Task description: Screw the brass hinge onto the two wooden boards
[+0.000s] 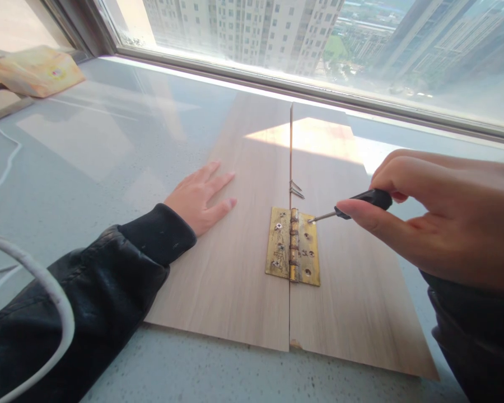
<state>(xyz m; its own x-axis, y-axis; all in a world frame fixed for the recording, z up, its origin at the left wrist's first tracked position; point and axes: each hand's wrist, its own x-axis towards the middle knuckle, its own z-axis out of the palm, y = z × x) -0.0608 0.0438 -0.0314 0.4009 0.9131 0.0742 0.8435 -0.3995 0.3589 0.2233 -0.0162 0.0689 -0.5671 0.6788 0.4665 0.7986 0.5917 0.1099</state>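
Observation:
My right hand (pixel 437 218) grips the black handle of a screwdriver (pixel 363 202), thumb and fingers closed round it. Its thin metal tip meets the upper hole area of the right leaf of a brass hinge (pixel 293 246). The hinge lies unfolded across the seam between two pale wooden boards, the left board (pixel 235 280) and the right board (pixel 353 308). Screw heads show in the left leaf; lower holes in the right leaf look bare. My left hand (pixel 204 196) rests flat on the left board, fingers spread. Several loose screws (pixel 296 190) lie just above the hinge.
The boards lie on a pale speckled sill (pixel 159 369) beside a large window (pixel 252 33). At the far left sits a yellowish package (pixel 37 70). A white cable (pixel 63 302) loops in front of my left sleeve, and a thinner one (pixel 12 154) lies beyond.

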